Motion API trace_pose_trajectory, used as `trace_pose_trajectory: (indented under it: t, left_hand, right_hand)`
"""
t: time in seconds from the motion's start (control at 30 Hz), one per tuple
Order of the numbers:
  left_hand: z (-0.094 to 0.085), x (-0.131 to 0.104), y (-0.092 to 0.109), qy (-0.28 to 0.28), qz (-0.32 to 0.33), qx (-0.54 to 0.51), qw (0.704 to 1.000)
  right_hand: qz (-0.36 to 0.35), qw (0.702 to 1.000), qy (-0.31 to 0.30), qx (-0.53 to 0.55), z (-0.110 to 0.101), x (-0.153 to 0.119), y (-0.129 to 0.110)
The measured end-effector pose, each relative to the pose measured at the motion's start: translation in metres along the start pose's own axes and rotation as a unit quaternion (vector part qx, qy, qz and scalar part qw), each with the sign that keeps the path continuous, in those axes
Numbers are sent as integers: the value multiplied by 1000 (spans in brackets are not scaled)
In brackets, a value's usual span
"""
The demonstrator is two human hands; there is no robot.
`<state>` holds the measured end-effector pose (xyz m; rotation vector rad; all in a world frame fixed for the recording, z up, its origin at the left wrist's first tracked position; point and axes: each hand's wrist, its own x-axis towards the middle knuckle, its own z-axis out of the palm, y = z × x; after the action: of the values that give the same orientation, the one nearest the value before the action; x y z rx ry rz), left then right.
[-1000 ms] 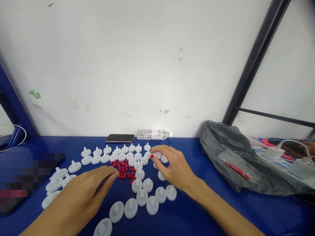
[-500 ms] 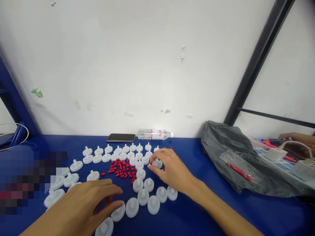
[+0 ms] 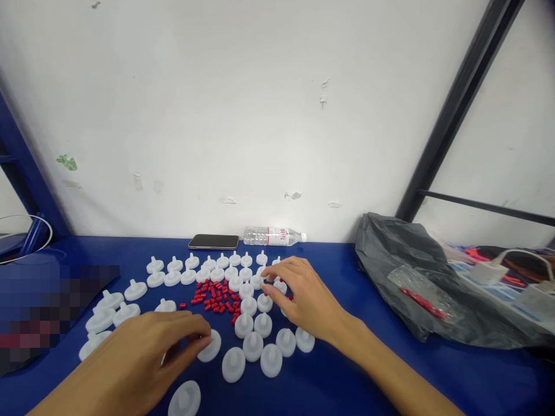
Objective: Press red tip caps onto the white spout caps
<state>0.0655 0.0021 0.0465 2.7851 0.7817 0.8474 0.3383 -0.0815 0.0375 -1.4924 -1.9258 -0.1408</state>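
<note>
My left hand [image 3: 173, 346] pinches the stem of a white plastic disc [image 3: 211, 349] between thumb and forefinger. My right hand [image 3: 303, 294] is over the right side of the spread of discs, its thumb and forefinger slightly apart with nothing visible between them. Just under that thumb, a white disc [image 3: 265, 304] has a bit of red at the top of its stem. Small red tubes [image 3: 217, 297] lie heaped in the middle, with several stemmed white discs [image 3: 233, 365] around them. My right hand partly hides some discs and red pieces.
A phone [image 3: 214, 241] and a clear plastic bottle [image 3: 274, 236] lie along the wall. At right, a grey plastic bag [image 3: 390, 260] carries a clear packet of red pieces [image 3: 422, 303]. Behind it is a white power strip [image 3: 481, 280]. One disc [image 3: 184, 398] sits near the front edge.
My left fingers have closed on a disc, which has shifted away from me. My right thumb and forefinger have parted, and the red piece at their tips now shows on a disc's stem.
</note>
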Motion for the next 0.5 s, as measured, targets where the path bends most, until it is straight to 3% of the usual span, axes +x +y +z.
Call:
trace_pose_trajectory:
  t: [0.13, 0.3, 0.4, 0.5]
  left_hand:
    - [0, 2, 2, 81, -8, -36, 996]
    - [5, 4, 31, 159, 17, -70, 985]
    - [11, 5, 37, 153, 10, -67, 986]
    - [18, 7, 26, 116, -4, -48, 992]
  right_hand:
    - [-69, 995, 13, 73, -4, -2, -14]
    - [-87, 979, -18, 185, 1, -4, -30]
    - [-63, 975, -4, 213, 3, -2, -29]
    - [-42, 982, 25, 185, 1, -1, -22]
